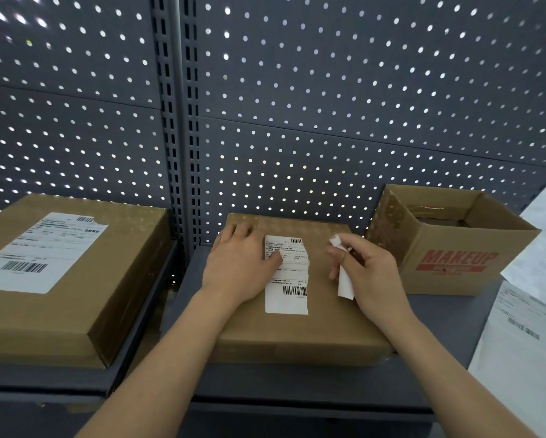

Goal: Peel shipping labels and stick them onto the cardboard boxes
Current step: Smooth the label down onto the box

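Observation:
A flat cardboard box (300,330) lies in the middle of the grey shelf. A white shipping label (289,279) with barcodes lies on its top. My left hand (238,263) rests flat on the box, its thumb pressing the label's left edge. My right hand (368,273) hovers just right of the label and pinches a curled strip of white backing paper (344,279). A second flat cardboard box (85,298) at the left carries a large label (41,251) on its top.
An open cardboard box (455,260) printed MAKEUP in red stands at the right rear. Loose white label sheets (524,314) lie at the far right. A perforated grey back panel (328,121) closes off the shelf behind. The shelf's front edge (297,409) runs below the boxes.

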Demonstrator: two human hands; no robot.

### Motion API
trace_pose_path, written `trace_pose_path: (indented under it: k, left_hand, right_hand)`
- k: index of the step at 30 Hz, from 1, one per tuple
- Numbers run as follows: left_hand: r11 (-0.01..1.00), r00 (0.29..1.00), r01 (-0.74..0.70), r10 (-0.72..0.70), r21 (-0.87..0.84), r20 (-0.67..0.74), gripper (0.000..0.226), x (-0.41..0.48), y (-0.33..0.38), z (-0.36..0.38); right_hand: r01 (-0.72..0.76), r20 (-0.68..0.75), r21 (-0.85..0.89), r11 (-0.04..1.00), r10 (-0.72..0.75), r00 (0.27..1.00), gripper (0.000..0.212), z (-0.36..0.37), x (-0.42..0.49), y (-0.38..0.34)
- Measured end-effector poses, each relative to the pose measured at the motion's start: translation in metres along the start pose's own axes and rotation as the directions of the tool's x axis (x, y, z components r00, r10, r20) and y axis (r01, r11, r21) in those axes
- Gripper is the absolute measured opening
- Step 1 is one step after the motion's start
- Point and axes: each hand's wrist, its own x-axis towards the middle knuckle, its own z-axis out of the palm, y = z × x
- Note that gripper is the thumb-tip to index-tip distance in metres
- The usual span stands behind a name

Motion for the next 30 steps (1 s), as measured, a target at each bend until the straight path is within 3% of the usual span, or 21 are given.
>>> trace_pose_path:
  k: [8,13,18,21,27,30]
  left_hand:
    - [0.999,0.994,-0.020,0.024,-0.042,0.107,0.049,-0.006,-0.008,-0.018]
    - [0.998,0.996,0.027,-0.023,-0.056,0.085,0.050,-0.020,-0.006,-0.014]
    - [0.994,0.998,0.066,-0.063,-0.090,0.031,0.044,-0.022,-0.009,-0.010]
    - [0.993,0.997,0.075,-0.073,-0.091,0.026,0.043,-0.023,-0.008,-0.010]
    - [0.995,0.997,0.070,-0.071,-0.064,-0.004,0.043,-0.023,-0.009,-0.007]
    - [0.996,0.998,0.057,-0.060,-0.074,-0.032,0.040,-0.022,-0.012,-0.004]
  right_hand:
    - [-0.020,-0.025,-0.040,0.999,0.019,1.000,0.023,-0.002,0.002,-0.001]
    - [-0.010,-0.046,-0.145,0.989,0.003,0.999,0.063,0.000,0.006,-0.008]
    - [0.006,0.010,-0.230,0.973,-0.004,1.000,0.041,0.005,0.021,-0.003]
    - [0.012,0.078,-0.302,0.953,0.013,0.997,0.014,0.006,0.030,-0.004]
    - [0.143,0.130,-0.321,0.936,-0.106,0.986,0.032,0.008,0.051,-0.006]
    - [0.123,0.138,-0.297,0.947,-0.085,0.987,0.035,0.013,0.061,-0.005]
